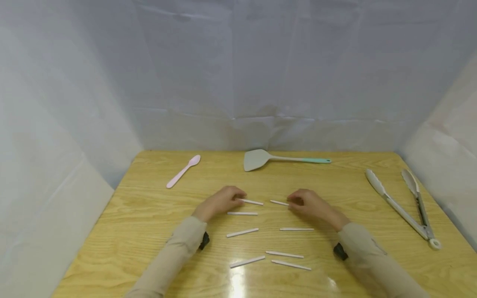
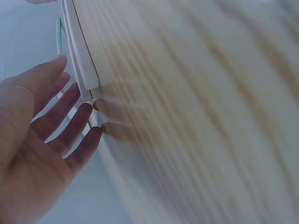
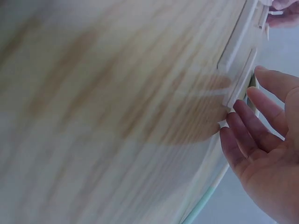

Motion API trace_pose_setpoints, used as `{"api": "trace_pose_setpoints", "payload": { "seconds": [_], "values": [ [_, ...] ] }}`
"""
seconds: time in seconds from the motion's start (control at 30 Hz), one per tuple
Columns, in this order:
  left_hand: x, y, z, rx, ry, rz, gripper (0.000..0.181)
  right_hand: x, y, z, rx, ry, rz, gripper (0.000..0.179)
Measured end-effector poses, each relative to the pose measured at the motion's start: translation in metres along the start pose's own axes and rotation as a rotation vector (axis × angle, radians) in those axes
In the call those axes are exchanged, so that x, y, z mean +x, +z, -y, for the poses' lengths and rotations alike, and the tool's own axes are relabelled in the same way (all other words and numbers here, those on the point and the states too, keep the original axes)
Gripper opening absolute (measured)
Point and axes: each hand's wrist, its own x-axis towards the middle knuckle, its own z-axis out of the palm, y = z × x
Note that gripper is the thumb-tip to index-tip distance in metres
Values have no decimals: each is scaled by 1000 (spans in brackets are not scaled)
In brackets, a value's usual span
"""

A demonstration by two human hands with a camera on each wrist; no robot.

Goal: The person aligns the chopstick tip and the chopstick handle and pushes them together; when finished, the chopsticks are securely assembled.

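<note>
Both hands are at the farthest two of eight slim white sticks laid in two loose columns on a wooden table [image 1: 149,236]. The left hand [image 1: 222,202] is at the outer end of the far left stick [image 1: 253,202], its fingers gently bent and fanned apart, the thumb clear of the fingertips in its wrist view; whether any tip touches the stick cannot be told. The right hand [image 1: 314,205] mirrors it, fingers spread beside the outer end of the far right stick [image 1: 278,203], contact again unclear. The inner ends point toward each other with a gap between. To take hold well, thumb and forefinger should probably close low on each stick's sides, since something so thin and round-looking could roll if pressed from above; both hands are best kept level. The left fingers would do well to avoid the second left stick [image 1: 242,213], which lies just nearer the person. The right-column sticks, such as this one [image 1: 297,229], show a narrower inner tip, best kept free of the grip. No container shows; the sticks rest directly on the tabletop.
</note>
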Motion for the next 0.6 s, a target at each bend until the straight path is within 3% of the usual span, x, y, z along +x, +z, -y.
{"api": "trace_pose_setpoints", "payload": {
  "seconds": [0.3,0.6],
  "values": [
    [3,4,-3,106,-13,0,21,4,6,2,-62,-57,4,12],
    [2,4,-7,124,-30,-3,17,5,7,6,-25,-11,24,11]
  ]
}}
